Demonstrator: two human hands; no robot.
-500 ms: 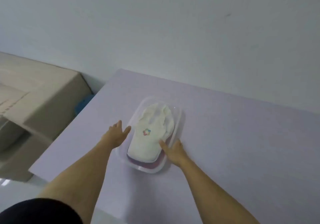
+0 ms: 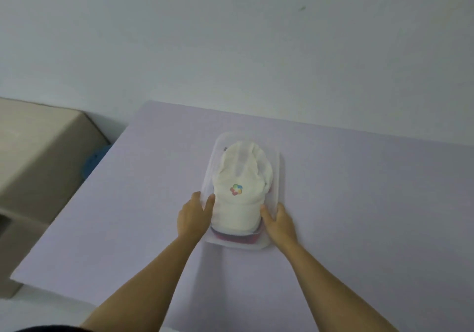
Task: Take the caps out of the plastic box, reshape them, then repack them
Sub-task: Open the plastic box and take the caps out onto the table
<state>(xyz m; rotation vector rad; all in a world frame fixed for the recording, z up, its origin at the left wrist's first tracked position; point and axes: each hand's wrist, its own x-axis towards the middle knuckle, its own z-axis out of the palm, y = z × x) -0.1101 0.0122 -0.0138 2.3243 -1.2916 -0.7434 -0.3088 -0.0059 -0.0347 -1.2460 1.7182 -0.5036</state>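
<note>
Caps fill the clear plastic box (image 2: 280, 175), which stands on the lavender desk (image 2: 359, 203) near its middle, long axis running away from the person. The white cap (image 2: 241, 185) lies on top, brim toward the person, crown toward the wall. Its crown is collapsed and creased, with folds running lengthwise and the fabric slumped toward the right wall of the box. A small multicoloured emblem (image 2: 236, 189) sits on the front panel. The brim is broad and curves down toward the near end. Under it a dark red cap (image 2: 236, 236) shows as a narrow band at the near end of the box; its shape cannot be judged. A small dark mark shows inside the far left corner of the box; what it is cannot be told.

The left hand (image 2: 193, 216) lies against the near left side of the box, fingers spread and extended, the thumb at the rim beside the white brim. The right hand (image 2: 278, 221) lies against the near right side, thumb touching the edge of the brim, fingers along the rim. Neither hand is clenched; both press flat, and whether either pinches the rim cannot be told.

A cardboard carton (image 2: 38, 157) stands to the left beyond the desk edge.
</note>
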